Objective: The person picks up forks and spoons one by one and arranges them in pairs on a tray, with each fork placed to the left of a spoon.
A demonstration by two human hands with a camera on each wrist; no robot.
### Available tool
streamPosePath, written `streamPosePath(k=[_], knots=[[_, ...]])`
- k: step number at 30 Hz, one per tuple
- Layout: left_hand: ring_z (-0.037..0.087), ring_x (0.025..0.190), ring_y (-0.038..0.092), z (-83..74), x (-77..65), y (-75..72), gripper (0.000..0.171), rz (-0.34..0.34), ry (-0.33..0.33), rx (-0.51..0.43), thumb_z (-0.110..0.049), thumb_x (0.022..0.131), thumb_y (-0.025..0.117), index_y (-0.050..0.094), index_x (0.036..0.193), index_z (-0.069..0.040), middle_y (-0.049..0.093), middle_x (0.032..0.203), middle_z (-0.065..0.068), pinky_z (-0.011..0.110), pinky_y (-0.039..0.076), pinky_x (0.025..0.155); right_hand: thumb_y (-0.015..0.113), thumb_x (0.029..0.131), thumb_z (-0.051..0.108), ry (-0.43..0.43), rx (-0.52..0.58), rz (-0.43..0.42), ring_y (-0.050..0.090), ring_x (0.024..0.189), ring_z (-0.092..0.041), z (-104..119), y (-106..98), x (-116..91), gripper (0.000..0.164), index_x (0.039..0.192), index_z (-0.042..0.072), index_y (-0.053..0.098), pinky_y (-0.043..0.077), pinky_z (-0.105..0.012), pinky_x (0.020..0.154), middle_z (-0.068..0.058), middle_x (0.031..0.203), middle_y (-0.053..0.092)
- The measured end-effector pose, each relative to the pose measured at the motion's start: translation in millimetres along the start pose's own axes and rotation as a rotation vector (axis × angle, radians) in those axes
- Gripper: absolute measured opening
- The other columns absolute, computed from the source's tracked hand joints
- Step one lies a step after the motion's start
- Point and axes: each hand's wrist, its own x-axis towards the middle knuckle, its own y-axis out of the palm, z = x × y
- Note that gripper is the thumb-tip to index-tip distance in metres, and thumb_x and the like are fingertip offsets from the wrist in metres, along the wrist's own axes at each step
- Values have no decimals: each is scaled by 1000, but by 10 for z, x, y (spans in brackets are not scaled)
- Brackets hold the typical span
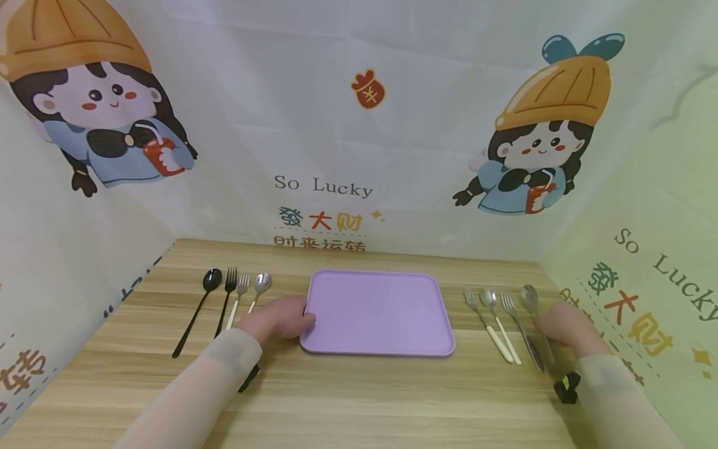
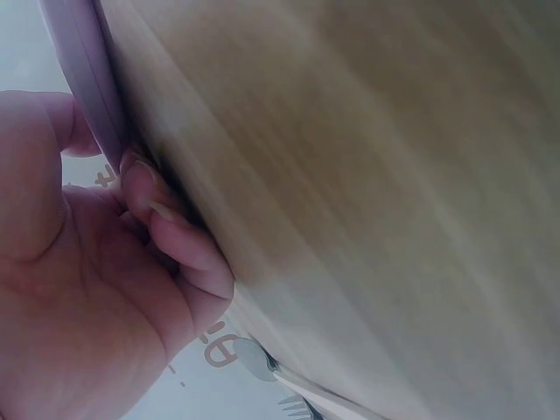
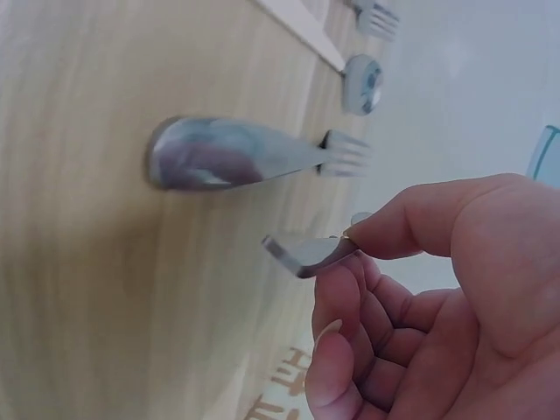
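A lavender rectangular tray point(image 1: 378, 315) lies flat on the wooden table, in the middle of the head view. My left hand point(image 1: 283, 316) grips its left edge; in the left wrist view the thumb and curled fingers sit on either side of the tray rim point(image 2: 87, 74). At the far right, my right hand point(image 1: 571, 326) pinches a metal spoon point(image 1: 529, 297). Close up in the right wrist view, the spoon's handle point(image 3: 306, 254) is between thumb and fingers, its end tilted off the wood. Beside it lies a metal-handled fork point(image 1: 520, 324).
Left of the tray lie a black spoon point(image 1: 212, 280), a black fork point(image 1: 230, 280), a pale-handled fork point(image 1: 242, 287) and a pale-handled spoon point(image 1: 262, 284). Right of it are a cream-handled fork point(image 1: 487, 324) and a white-handled spoon point(image 1: 502, 324). A printed cloth point(image 1: 415, 181) borders the table point(image 1: 359, 399).
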Motion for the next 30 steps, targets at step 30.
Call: streamPosePath(k=[30], knots=[[27, 89, 65, -430, -298, -164, 21, 21, -40, 136, -19, 101, 55, 68, 98, -3, 72, 102, 15, 54, 59, 99, 53, 106, 27, -104, 10, -33, 42, 55, -13, 412, -85, -93, 49, 59, 21, 42, 42, -32, 58, 7, 57, 43]])
